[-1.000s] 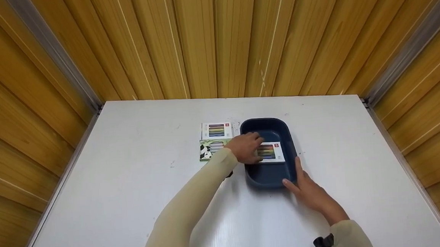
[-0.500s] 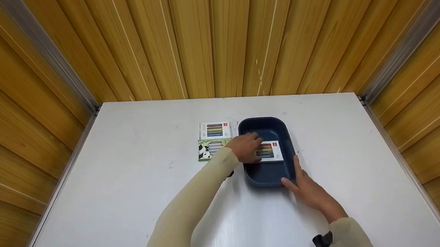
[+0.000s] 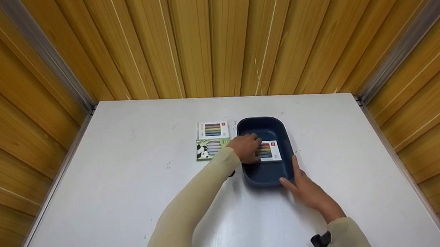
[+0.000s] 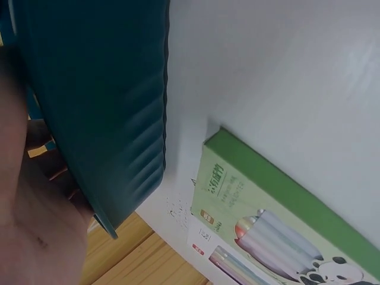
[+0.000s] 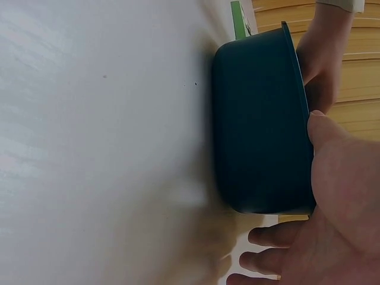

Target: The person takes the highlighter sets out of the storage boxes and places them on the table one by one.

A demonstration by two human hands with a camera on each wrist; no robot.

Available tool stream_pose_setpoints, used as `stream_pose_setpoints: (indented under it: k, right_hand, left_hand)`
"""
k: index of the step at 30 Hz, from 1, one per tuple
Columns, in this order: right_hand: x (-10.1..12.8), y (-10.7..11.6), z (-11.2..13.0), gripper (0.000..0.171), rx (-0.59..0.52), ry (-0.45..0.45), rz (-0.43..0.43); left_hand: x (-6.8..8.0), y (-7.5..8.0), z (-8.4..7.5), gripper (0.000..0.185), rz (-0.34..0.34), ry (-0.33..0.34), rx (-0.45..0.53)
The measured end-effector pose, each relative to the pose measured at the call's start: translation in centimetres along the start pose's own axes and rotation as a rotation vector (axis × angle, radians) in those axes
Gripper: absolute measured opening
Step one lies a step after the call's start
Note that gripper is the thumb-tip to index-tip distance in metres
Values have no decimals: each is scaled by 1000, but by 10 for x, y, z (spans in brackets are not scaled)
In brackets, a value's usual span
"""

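Note:
A dark blue tub stands on the white table, and a white box of coloured sticks lies inside it. My left hand reaches over the tub's left wall and its curled fingers hold the box's left end. In the left wrist view the tub's outer wall hides those fingers. My right hand rests at the tub's near right corner, thumb against the rim and fingers straight. The right wrist view shows that hand beside the tub.
Left of the tub lie a second white box of sticks and, nearer me, a green panda box, also the green panda box close to the tub wall. Wooden slat walls enclose the table on three sides.
Only the view has shifted slightly; both hands, the tub and the boxes keep their places.

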State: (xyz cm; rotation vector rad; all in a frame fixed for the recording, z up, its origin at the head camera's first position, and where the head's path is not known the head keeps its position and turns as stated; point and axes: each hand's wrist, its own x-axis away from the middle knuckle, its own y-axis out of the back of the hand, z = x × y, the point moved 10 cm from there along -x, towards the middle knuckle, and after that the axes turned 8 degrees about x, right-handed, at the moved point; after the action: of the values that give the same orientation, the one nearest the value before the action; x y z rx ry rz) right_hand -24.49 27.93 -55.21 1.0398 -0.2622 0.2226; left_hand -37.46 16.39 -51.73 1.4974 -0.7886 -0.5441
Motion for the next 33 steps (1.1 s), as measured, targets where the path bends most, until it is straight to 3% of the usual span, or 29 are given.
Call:
stream_pose_setpoints:
  k: [21, 33]
  right_hand:
    - [0, -1, -1, 91, -17, 21, -19]
    - [-2, -1, -1, 90, -27, 27, -20]
  left_hand:
    - [-6, -8, -10, 62, -6, 28, -68]
    - [-9, -13, -9, 61, 38, 52, -97]
